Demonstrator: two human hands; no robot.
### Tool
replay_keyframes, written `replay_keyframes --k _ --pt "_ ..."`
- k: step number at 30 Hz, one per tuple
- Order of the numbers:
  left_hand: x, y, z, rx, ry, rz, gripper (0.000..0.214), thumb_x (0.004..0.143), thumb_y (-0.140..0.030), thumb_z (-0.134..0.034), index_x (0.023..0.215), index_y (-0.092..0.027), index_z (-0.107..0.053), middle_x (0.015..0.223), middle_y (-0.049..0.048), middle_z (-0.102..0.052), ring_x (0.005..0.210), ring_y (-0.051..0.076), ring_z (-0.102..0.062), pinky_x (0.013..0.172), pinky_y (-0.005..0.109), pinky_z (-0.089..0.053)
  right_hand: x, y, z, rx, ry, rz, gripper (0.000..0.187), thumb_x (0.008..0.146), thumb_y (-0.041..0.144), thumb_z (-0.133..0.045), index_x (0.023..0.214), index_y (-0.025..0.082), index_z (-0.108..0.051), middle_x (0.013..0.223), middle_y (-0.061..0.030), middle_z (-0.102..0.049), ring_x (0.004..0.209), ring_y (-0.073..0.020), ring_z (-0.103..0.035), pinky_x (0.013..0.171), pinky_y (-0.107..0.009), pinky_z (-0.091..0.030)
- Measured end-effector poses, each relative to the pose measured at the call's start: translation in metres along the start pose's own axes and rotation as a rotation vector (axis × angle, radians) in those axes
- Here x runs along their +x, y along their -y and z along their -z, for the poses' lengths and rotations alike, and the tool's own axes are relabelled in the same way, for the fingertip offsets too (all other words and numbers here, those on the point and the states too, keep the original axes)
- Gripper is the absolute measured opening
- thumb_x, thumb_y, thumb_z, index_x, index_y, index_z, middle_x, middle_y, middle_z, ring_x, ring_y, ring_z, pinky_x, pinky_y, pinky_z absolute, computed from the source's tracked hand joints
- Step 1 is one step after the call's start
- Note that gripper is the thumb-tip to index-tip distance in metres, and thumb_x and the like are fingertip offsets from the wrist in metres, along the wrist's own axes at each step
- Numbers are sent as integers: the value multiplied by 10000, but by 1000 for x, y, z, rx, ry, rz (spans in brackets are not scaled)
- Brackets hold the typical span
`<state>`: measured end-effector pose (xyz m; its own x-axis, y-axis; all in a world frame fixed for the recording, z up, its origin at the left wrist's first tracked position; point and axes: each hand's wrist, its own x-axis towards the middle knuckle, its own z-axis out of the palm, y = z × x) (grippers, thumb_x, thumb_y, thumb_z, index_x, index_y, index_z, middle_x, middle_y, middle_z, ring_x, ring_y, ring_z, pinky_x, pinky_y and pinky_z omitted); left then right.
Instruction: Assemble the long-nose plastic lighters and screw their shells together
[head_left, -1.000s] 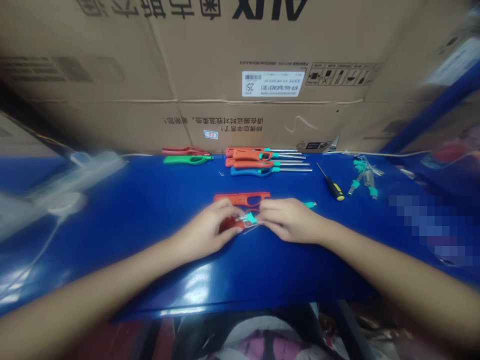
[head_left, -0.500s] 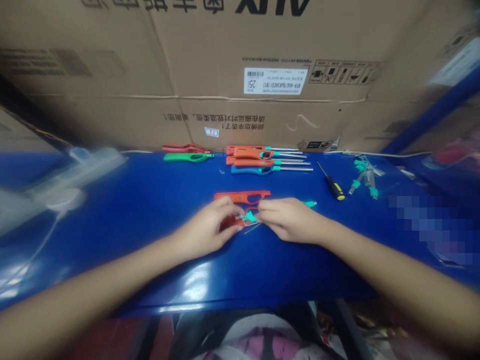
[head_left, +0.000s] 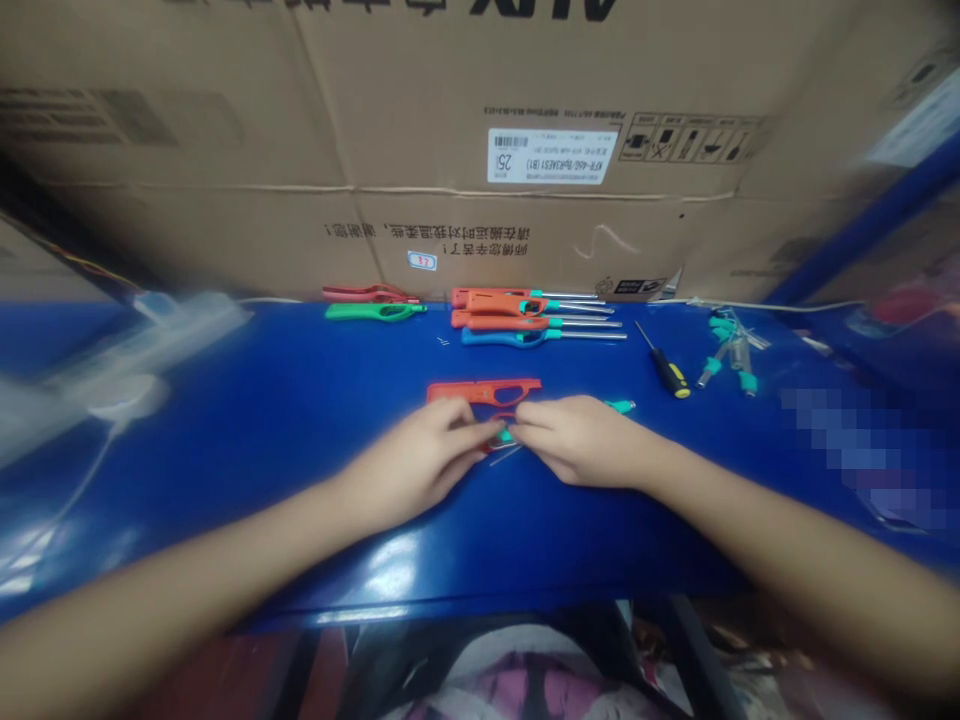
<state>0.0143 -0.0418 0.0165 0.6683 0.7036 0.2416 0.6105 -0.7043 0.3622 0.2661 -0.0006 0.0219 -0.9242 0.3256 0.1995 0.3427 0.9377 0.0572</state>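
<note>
My left hand (head_left: pixel 427 450) is closed over a red lighter casing half (head_left: pixel 489 447) low on the table, its thumb and fingertips together and covering most of the piece. Facing it, my right hand (head_left: pixel 577 437) pinches at a small teal lighter part (head_left: pixel 505 436) in that casing; the fingers hide much of it. Just beyond both hands lies another orange-red casing half (head_left: pixel 484 392) with a trigger opening. A thin metal piece (head_left: pixel 505 456) rests on the table below the fingertips. Behind my right hand a teal tip (head_left: pixel 621 407) pokes out.
Several assembled lighters (head_left: pixel 517 322) with metal tubes lie at the back. Left of them are red and green casing pieces (head_left: pixel 375 312). A screwdriver (head_left: pixel 667 373) and teal nozzle parts (head_left: pixel 731 355) lie right. A power strip (head_left: pixel 150 350) stands left; a cardboard box (head_left: pixel 420 120) walls the back.
The fingers of my left hand have closed over the casing and the teal part, which showed more before. My right hand has stayed nearly in place.
</note>
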Motion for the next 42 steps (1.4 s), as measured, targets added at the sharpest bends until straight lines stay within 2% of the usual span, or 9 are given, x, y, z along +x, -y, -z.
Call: replay_keyframes --k 4,8,11,15,20,23,32,38,42 --pt "2 -7 2 152 47 -6 388 1064 -319 -377 1283 -195 -673 1026 131 -606 923 242 -597 818 420 -547 1 3 2 34 0 -29 258 976 167 -428 970 120 -682 880 -78 -629 657 -156 -503 565 -296 -336" --pt "2 -8 3 230 62 -27 394 1069 -315 -365 1331 -211 -641 1049 138 -617 930 244 -608 812 422 -549 -1 0 10 224 -47 -129 195 962 183 -478 1004 158 -667 984 -80 -646 787 -167 -586 660 -283 -431" --pt "1 -7 2 232 49 -65 384 1067 -286 -372 1332 -196 -634 1150 157 -627 1015 265 -615 845 435 -553 -4 -4 15 337 -27 -181 132 944 188 -529 1011 182 -643 1016 -67 -651 839 -170 -605 700 -277 -454" --pt "1 -5 2 215 21 -123 367 1056 -240 -391 1334 -172 -621 1305 156 -620 1153 293 -593 928 462 -544 -4 -8 12 389 -17 -212 106 974 234 -545 943 193 -638 930 -35 -662 808 -159 -601 710 -274 -450" --pt "1 -1 1 185 20 -153 367 1039 -202 -426 1369 -178 -585 1362 118 -625 1161 270 -595 979 444 -532 -1 -10 6 435 -37 -258 96 970 222 -567 928 186 -646 906 -29 -669 810 -156 -609 722 -269 -449" --pt "0 2 1 174 19 -152 376 1035 -204 -436 1388 -211 -565 1384 91 -620 1172 256 -593 995 431 -525 -1 -10 5 438 -43 -255 94 965 221 -579 917 182 -650 894 -30 -668 796 -155 -605 713 -266 -444" --pt "0 2 3 126 42 -127 314 1038 -220 -443 1286 -239 -634 1364 63 -642 1162 249 -592 980 425 -516 -2 -9 8 406 -29 -226 99 979 215 -551 939 188 -638 933 -35 -673 799 -154 -602 706 -269 -443" --pt "-1 2 3 102 19 -113 287 1033 -228 -460 1232 -240 -667 1327 66 -664 1156 247 -597 980 429 -510 -5 -9 12 357 5 -128 121 942 191 -553 1036 199 -629 1047 -50 -657 870 -163 -614 726 -277 -468" --pt "-1 3 3 68 24 -97 271 1034 -235 -465 1226 -237 -656 1307 59 -672 1136 237 -600 970 410 -510 -7 -9 11 304 32 -111 160 950 213 -546 1073 225 -648 1089 -44 -647 883 -165 -625 707 -276 -462"
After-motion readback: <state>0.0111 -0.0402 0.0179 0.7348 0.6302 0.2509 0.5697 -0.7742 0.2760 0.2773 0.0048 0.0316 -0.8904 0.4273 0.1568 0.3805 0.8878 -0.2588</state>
